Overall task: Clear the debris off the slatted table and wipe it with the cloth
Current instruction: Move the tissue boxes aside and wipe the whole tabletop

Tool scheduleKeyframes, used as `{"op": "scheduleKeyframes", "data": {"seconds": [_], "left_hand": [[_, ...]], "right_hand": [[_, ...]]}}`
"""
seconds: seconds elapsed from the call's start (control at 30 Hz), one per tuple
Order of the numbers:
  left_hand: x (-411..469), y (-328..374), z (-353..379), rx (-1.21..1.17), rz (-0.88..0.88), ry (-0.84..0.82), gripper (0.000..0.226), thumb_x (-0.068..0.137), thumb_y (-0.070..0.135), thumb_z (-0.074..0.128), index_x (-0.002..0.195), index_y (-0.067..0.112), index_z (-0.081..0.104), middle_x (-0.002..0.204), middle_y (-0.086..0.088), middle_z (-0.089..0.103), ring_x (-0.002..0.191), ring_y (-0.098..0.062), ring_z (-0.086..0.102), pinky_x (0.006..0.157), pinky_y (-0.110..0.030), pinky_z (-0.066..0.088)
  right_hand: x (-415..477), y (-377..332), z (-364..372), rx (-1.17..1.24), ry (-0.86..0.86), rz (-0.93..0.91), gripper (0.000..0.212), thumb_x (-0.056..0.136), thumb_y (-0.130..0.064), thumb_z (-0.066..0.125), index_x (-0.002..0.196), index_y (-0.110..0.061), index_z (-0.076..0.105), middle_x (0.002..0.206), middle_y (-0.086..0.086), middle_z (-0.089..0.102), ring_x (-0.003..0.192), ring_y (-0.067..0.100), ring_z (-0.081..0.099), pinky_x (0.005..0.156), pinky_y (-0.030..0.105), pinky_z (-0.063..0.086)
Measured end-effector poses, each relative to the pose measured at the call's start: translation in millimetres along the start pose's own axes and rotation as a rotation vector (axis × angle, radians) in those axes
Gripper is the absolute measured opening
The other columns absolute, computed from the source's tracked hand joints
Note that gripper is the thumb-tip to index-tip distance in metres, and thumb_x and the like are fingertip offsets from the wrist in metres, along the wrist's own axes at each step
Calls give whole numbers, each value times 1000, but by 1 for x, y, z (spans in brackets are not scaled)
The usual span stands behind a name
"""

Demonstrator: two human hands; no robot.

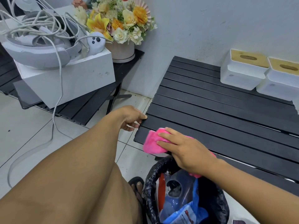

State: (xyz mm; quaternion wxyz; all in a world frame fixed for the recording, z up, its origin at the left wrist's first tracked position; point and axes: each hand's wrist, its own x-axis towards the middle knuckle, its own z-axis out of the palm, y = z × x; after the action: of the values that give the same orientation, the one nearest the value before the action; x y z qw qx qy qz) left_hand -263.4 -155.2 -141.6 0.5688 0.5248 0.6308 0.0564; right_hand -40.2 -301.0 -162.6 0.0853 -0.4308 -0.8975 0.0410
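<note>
– Black slatted metal desk [210, 110]: which step is shown?

– Wiping, by the look of it. No loose debris shows on the slats, so the clearing step appears done. Left hand [131, 118]: fingers [131, 126] curled round the desk's left end, thumb on top, apparently steadying it. Bright pink fluffy cloth [152, 141]: lies on the near left corner of the desk, one edge hanging over the front. Right hand [182, 147]: fingers [163, 135] straight and slightly apart, pressing the cloth flat.

– What does the next move call for?

– Probably a stroke along the slats towards the right, with downward pressure kept even so that the cloth does not snag in the gaps. The far slats look unwiped.

– Containers, left to right?

– White cardboard box [72, 81] on a second slatted stand: holds a pale grey headset [37, 50], a controller and tangled white cables. Cream round pot [123, 50]: holds yellow and white flowers [123, 18]. Black plastic bin bag [152, 175], below the desk's near edge: holds blue plastic packaging [184, 212] and other wrappers. Two white tissue boxes with slotted wooden lids [241, 73] [281, 81], at the desk's far right: contents hidden.
</note>
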Motion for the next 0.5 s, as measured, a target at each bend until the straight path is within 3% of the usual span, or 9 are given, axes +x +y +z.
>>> {"op": "scheduleKeyframes", "data": {"seconds": [0.1,0.2,0.4,0.5], "left_hand": [[-1,1,0,17,10,-3,14,95,28,62,95,15,67,83,-1,61,66,-15,55,68,-31,48],[-2,1,0,34,19,-10,16,96,29,61,93,15,68,86,-1,64,72,-17,55,71,-32,49],[-5,3,3,47,13,31,16,97,28,59,97,14,66,87,-2,61,68,-14,55,64,-29,47],[-9,3,6,30,11,47,16,97,27,58,98,13,65,85,-2,59,67,-15,53,63,-29,46]], "right_hand": [[43,-16,10,18,36,12,53,86,-18,35,134,-22,58,146,-3,47,140,22,37,95,39,52],[57,-25,13,13,72,37,47,85,-11,50,130,-21,61,142,-1,50,134,23,42,79,40,58],[14,-15,11,1,33,110,53,88,-10,51,139,-25,52,150,-5,43,142,21,33,97,43,51],[-19,-11,2,-9,64,236,54,87,-9,53,137,-30,54,150,-9,42,141,17,35,87,38,54]]}}
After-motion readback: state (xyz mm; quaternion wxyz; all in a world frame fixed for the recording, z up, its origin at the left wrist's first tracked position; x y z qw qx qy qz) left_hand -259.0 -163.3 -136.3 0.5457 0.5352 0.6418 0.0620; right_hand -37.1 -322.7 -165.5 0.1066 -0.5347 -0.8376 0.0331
